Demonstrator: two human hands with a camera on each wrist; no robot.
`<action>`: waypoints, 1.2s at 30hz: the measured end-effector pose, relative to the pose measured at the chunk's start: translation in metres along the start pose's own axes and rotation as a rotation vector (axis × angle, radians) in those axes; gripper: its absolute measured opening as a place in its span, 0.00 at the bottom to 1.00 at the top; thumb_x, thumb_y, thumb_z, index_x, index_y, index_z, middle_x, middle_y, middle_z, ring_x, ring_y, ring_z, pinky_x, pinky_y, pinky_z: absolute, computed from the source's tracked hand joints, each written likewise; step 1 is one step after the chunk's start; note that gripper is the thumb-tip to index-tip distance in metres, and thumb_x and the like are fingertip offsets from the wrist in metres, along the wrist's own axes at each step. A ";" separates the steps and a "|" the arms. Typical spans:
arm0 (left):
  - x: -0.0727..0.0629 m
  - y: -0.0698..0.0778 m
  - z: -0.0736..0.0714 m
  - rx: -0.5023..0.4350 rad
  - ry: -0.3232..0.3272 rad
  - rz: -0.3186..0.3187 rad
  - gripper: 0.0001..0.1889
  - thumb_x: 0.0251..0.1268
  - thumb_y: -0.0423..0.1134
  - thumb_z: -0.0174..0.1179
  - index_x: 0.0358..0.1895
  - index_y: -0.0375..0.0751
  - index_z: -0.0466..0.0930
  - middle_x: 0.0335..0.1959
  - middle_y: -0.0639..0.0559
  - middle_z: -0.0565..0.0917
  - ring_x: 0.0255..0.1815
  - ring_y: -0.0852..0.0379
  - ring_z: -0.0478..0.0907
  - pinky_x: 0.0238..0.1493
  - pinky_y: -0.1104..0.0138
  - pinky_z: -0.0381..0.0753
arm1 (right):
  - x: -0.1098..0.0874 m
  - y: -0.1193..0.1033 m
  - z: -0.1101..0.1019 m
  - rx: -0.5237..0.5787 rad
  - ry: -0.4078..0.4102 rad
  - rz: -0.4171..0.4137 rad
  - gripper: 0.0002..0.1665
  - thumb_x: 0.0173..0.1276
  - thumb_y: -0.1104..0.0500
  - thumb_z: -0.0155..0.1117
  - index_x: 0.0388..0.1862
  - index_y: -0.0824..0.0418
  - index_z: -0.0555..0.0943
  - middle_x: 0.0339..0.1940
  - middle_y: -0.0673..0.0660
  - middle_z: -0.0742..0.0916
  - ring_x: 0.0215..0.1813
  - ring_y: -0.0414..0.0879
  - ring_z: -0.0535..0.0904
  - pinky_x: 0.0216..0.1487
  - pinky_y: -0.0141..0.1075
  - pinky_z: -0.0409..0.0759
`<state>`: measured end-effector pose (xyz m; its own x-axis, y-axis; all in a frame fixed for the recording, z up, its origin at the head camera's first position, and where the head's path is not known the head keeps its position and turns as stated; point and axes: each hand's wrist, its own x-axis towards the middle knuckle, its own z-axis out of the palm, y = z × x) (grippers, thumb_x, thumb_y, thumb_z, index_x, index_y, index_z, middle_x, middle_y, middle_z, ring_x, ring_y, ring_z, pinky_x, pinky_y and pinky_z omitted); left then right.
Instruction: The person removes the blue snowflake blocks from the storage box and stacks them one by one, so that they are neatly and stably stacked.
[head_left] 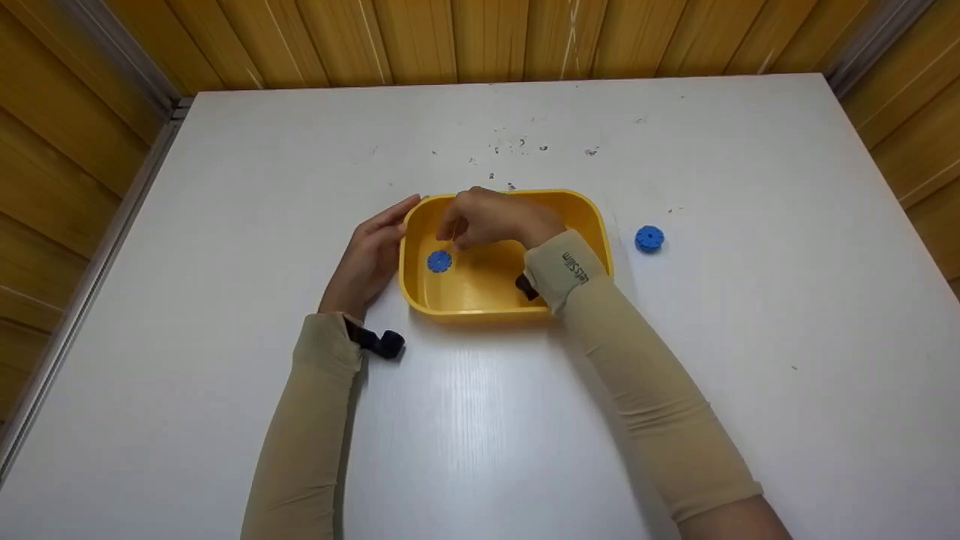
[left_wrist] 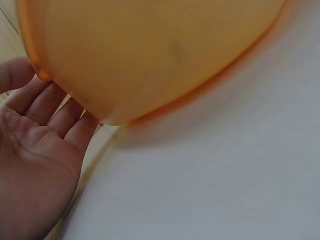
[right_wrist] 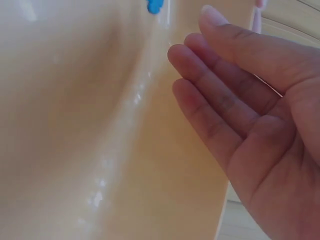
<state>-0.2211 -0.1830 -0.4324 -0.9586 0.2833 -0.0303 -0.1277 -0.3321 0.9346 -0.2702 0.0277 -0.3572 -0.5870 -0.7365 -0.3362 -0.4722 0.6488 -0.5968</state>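
Observation:
A yellow plastic bin (head_left: 480,315) stands on the white table. My left hand (head_left: 373,251) rests against its left end from outside; in the left wrist view the fingers (left_wrist: 75,117) lie nearly straight along the wall. Over the inside of the bin is my right hand (head_left: 491,217), with fingers bent loosely. The right wrist view shows nothing between its thumb and fingers (right_wrist: 205,107). One blue notched disc (head_left: 439,261) lies on the bin's floor, just below the right fingertips in the head view. Only a bit of blue (right_wrist: 154,5) shows at the top of the right wrist view.
To the right of the bin, blue notched discs (head_left: 649,238) lie on the white table (head_left: 750,315), seemingly stacked. Dark scuff marks (head_left: 544,148) spot the table behind the bin. Wood-look panels (head_left: 487,37) stand along the back and both sides.

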 end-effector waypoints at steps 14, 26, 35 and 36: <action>0.001 0.000 0.002 -0.010 0.006 0.001 0.24 0.71 0.29 0.44 0.70 0.36 0.65 0.72 0.47 0.66 0.74 0.55 0.60 0.75 0.62 0.59 | 0.011 -0.008 0.011 -0.059 -0.054 -0.035 0.17 0.62 0.64 0.67 0.51 0.57 0.85 0.49 0.53 0.86 0.52 0.48 0.79 0.60 0.38 0.78; 0.000 0.000 0.001 0.002 -0.005 0.025 0.24 0.70 0.29 0.44 0.69 0.36 0.65 0.72 0.48 0.66 0.74 0.56 0.60 0.74 0.63 0.60 | 0.012 -0.014 0.017 -0.151 -0.065 -0.035 0.15 0.59 0.62 0.70 0.46 0.58 0.85 0.43 0.53 0.86 0.45 0.47 0.77 0.56 0.38 0.79; -0.001 0.000 0.001 0.009 0.005 0.007 0.24 0.71 0.30 0.44 0.69 0.38 0.66 0.72 0.50 0.67 0.74 0.57 0.61 0.74 0.63 0.61 | 0.010 -0.014 0.017 -0.185 -0.120 0.068 0.11 0.59 0.61 0.70 0.40 0.57 0.80 0.38 0.52 0.81 0.41 0.47 0.72 0.44 0.34 0.74; -0.001 0.000 0.001 0.009 0.007 0.003 0.24 0.71 0.30 0.44 0.69 0.38 0.66 0.72 0.50 0.67 0.74 0.57 0.61 0.74 0.63 0.61 | 0.010 -0.013 0.017 -0.190 -0.122 0.070 0.11 0.59 0.61 0.70 0.39 0.57 0.79 0.37 0.52 0.80 0.40 0.47 0.72 0.42 0.33 0.73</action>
<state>-0.2201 -0.1821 -0.4315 -0.9607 0.2759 -0.0297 -0.1222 -0.3248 0.9379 -0.2584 0.0083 -0.3652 -0.5440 -0.6986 -0.4648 -0.5551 0.7150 -0.4251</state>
